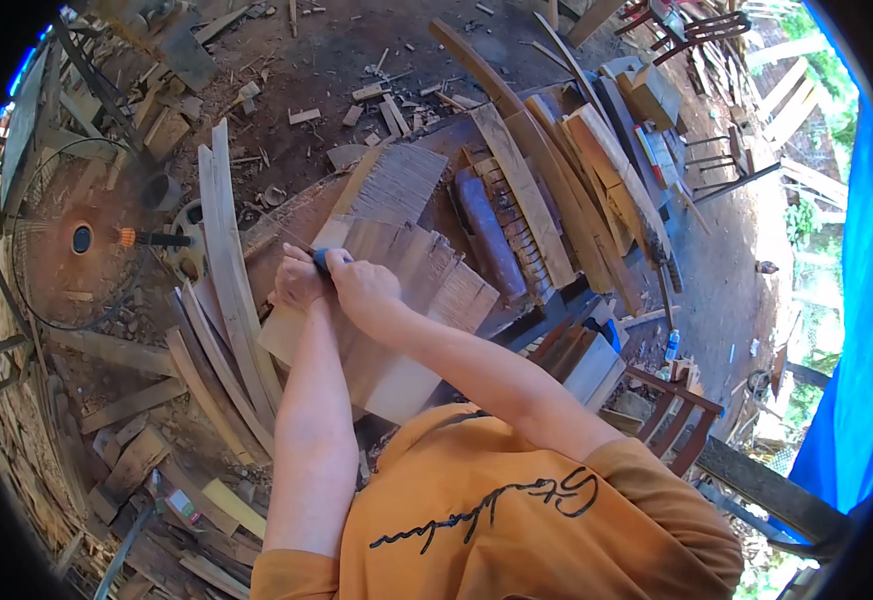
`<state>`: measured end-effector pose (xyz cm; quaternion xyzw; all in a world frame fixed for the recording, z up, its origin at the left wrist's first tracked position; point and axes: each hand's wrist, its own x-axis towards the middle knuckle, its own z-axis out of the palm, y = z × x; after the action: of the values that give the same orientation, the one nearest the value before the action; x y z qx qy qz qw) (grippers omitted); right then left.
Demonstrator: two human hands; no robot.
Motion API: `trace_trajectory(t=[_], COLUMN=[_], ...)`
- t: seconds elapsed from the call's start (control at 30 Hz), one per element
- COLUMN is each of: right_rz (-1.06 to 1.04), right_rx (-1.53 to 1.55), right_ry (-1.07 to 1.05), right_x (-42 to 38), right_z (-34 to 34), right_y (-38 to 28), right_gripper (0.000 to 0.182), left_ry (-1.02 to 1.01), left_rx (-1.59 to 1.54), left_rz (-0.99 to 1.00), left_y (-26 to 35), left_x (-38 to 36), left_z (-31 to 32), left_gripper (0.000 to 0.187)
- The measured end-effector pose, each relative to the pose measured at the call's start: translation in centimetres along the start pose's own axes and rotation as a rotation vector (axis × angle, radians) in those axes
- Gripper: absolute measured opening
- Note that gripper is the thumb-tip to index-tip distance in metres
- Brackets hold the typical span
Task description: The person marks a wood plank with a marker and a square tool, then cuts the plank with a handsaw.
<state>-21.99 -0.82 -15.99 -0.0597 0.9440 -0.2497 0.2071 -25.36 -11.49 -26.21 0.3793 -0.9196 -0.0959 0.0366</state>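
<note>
My right hand is closed around the blue handle of a slim hand tool. A thin dark shaft runs from that handle toward the upper left; its tip is too small to make out. Beside it, my left hand is closed near the shaft, and its fingers hide what they grip. Both hands rest over a flat, pale wooden board. Another board with a rough, splintered edge lies to the right, and a grey weathered piece lies beyond.
Long planks stand to the left, near a wire fan guard. A purple-brown roll and stacked timber lie to the right. Wood scraps litter the ground ahead. A blue tarp hangs at far right.
</note>
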Motion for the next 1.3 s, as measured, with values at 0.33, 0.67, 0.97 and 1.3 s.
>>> trace_trajectory(t=[0.33, 0.67, 0.97, 1.3], right_rz=[0.236, 0.075, 0.29, 0.41], right_rx=[-0.071, 0.042, -0.02, -0.011], right_ry=[-0.062, 0.001, 0.409, 0.568], right_x=[-4.6, -11.5, -16.3, -16.9], right_z=[-1.8, -10.8, -10.5, -10.0], right_y=[0.9, 0.8, 13.8, 27.1], right_gripper=[0.023, 0.024, 0.034, 0.042], left_ry=[0.145, 0.072, 0.042, -0.033], left_rx=[0.045, -0.038, -0.133, -0.151], left_rz=[0.088, 0.107, 0.086, 0.058], left_y=[0.4, 0.3, 0.2, 0.9], left_x=[-0.7, -0.8, -0.6, -0.9], left_z=[-1.5, -1.7, -1.5, -3.3], left_gripper=[0.058, 0.064, 0.065, 0.063])
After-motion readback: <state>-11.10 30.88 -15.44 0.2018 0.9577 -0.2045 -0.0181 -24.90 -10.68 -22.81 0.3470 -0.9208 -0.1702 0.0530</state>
